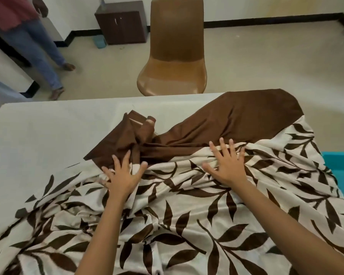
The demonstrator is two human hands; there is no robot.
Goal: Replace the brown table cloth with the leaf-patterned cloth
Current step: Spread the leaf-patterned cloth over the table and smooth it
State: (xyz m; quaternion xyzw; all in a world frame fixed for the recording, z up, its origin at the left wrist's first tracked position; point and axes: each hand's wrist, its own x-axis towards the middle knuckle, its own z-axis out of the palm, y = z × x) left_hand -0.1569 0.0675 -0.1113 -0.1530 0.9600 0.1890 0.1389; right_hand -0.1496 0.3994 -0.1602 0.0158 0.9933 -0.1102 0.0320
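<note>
The leaf-patterned cloth (187, 215), cream with dark brown leaves, lies rumpled over the near half of the table. Beyond it the brown cloth (236, 120) is bunched and folded toward the far right corner. My left hand (121, 175) rests flat, fingers spread, on the far edge of the leaf cloth where it meets the brown folds. My right hand (226, 163) lies flat with fingers apart on the same edge, further right. Neither hand grips fabric.
The white table top (58, 124) shows bare at the left and far side. A brown plastic chair (175, 52) stands behind the table. A person in jeans (38, 46) stands at far left near a dark cabinet (121, 22). Something turquoise (342, 171) sits at the right edge.
</note>
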